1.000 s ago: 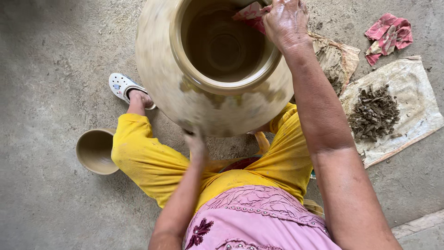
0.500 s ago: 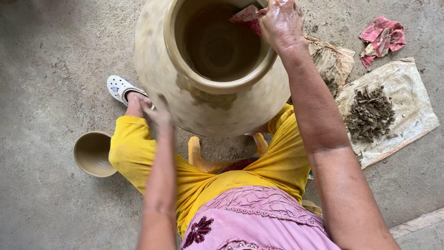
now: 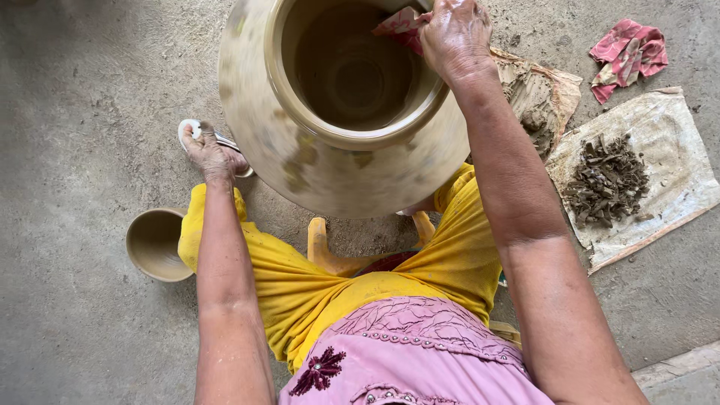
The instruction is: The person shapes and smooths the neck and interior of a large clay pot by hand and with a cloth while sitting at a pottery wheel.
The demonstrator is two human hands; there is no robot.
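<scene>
Pot between the knees, things on the floor around it.

The pot (image 3: 337,112) stands ahead of the person; the right hand (image 3: 457,37) presses a cloth (image 3: 397,22) on its far rim, the left hand (image 3: 210,154) lies at its left. A bowl (image 3: 154,244) sits left; a sheet (image 3: 675,172) with scraps (image 3: 607,180) and a rag (image 3: 626,56) lie right.

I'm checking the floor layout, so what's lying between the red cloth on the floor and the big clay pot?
In the head view, a lumpy clay-coloured heap on a sheet lies between the red cloth and the big clay pot.

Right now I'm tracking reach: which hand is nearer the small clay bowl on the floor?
Left. The left hand is just above the small bowl; the right hand is at the big pot's rim.
</scene>
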